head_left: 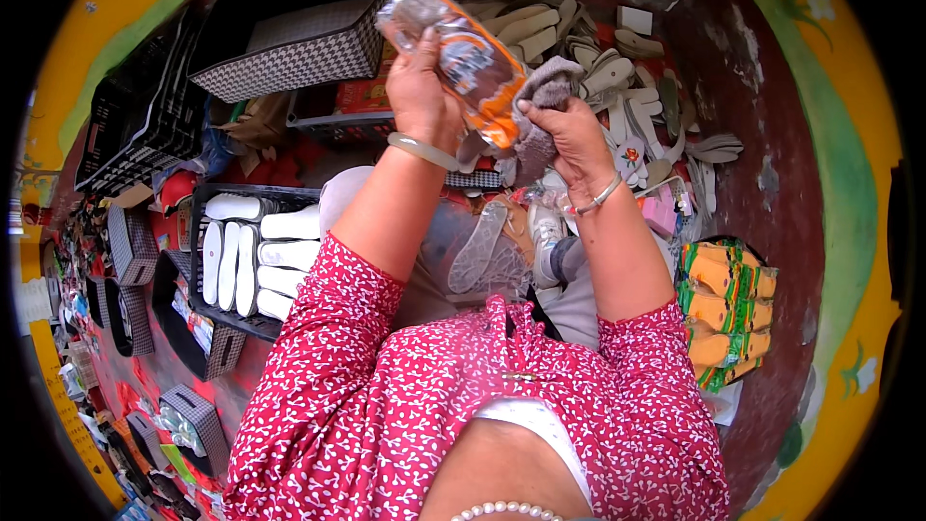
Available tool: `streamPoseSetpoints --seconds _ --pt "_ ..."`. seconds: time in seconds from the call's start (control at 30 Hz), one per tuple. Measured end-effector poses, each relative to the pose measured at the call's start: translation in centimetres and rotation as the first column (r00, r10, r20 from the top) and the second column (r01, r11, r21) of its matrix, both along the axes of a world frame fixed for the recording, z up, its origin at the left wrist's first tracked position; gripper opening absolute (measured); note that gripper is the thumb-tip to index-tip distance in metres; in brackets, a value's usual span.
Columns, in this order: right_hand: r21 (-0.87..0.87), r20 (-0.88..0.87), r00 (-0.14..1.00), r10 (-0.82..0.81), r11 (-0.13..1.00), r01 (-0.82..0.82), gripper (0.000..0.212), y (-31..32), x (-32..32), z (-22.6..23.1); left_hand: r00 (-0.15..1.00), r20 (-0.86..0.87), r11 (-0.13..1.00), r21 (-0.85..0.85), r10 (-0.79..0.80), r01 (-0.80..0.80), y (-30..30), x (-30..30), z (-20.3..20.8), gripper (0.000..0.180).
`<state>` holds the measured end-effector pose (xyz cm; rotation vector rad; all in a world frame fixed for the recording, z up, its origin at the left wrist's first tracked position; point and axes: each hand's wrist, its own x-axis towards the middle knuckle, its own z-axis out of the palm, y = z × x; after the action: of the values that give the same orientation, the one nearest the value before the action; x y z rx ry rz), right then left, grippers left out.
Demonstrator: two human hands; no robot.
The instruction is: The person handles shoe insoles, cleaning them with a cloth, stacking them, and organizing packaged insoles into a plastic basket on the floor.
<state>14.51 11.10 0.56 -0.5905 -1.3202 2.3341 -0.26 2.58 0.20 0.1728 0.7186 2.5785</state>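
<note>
My left hand (422,92) grips a shiny plastic package (470,60), orange and brown with a clear end, held tilted out in front of me. Its fingers are mostly behind the package. Close to the package's lower right end, my right hand (574,140) pinches a crumpled grey-brown cloth (548,92), which touches or overlaps that end and hangs down below. Under my arms, an insole in clear plastic wrap (479,246) lies by my legs. What the package contains cannot be made out.
A black crate (200,304) of white insoles stands left of my legs, below a houndstooth basket (289,66). Loose insoles (603,72) are heaped ahead to the right. Yellow and green packs (728,309) are stacked at my right, near the dark red wall (772,135).
</note>
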Motion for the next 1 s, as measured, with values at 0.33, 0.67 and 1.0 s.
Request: streamPoseSetpoints --seconds 0.33,0.67,1.0 --pt "-0.037 -0.129 0.989 -0.065 0.997 0.061 0.030 1.9 2.1 2.9 0.990 0.051 0.991 0.032 -0.135 0.133 0.3 0.0 0.5 0.017" --pt "0.952 -0.185 0.919 -0.349 0.167 0.255 0.024 -1.0 0.4 1.7 0.939 -0.339 0.935 -0.349 -0.060 -0.066 2.3 3.6 -1.3 0.049" --pt "0.862 -0.142 0.987 -0.075 0.480 0.161 0.034 -2.9 0.9 2.2 0.862 -0.117 0.865 0.035 -0.493 0.500 0.9 2.3 -0.1 0.064"
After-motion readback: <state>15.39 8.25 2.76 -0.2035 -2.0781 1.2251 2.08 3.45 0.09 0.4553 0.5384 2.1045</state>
